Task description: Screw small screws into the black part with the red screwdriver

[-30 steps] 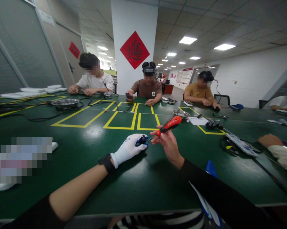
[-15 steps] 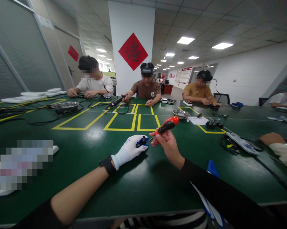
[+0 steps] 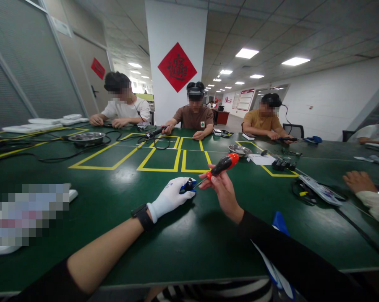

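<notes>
My left hand [image 3: 172, 195], in a white glove with blue fingertips, is closed around a small black part with a round metallic top [image 3: 189, 183]. What kind of part it is, I cannot make out. Bare-skinned, my right hand [image 3: 224, 192] grips a screwdriver [image 3: 223, 164] with a red and black handle. The screwdriver slants down to the left, its thin shaft running to the side of the black part. Where exactly the tip sits is hidden by the gloved fingers. Both hands are just above the green table [image 3: 189, 239].
Metal bowls [image 3: 87, 138] [image 3: 239, 150] stand farther back, with black cables on the left. Several black parts [image 3: 282, 163] lie near white paper [image 3: 261, 159]. At right are a power strip [image 3: 320, 191] and another person's hand [image 3: 360, 182]. A blue-white glove [image 3: 280, 222] lies by my right sleeve.
My right hand and the screwdriver have shifted slightly, the handle end a little to the right. My left hand keeps its hold. The neighbour's hand at right has turned and opened.
</notes>
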{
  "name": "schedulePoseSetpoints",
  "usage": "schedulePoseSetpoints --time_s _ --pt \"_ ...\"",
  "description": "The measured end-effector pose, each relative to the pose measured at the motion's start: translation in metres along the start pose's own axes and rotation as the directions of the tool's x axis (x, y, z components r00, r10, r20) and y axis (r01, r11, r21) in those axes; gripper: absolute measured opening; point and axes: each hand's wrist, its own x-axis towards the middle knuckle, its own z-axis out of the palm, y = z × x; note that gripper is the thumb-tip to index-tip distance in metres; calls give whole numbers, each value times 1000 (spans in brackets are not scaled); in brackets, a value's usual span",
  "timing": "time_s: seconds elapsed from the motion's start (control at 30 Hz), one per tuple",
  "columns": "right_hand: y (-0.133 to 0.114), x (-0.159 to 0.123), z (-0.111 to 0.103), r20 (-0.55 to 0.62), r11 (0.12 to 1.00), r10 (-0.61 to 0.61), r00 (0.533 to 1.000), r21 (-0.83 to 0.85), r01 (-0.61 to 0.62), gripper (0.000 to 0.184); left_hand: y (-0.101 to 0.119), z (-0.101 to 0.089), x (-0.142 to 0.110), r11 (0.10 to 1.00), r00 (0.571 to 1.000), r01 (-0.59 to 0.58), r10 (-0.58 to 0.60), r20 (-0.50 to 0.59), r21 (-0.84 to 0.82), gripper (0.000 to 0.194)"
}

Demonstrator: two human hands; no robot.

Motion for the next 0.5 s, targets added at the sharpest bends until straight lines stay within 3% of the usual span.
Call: schedulePoseSetpoints --time_s 0.5 --pt "4 3 1 -93 998 -36 995 -55 31 25 -1 0 1 1000 1000 9 -9 18 -5 33"
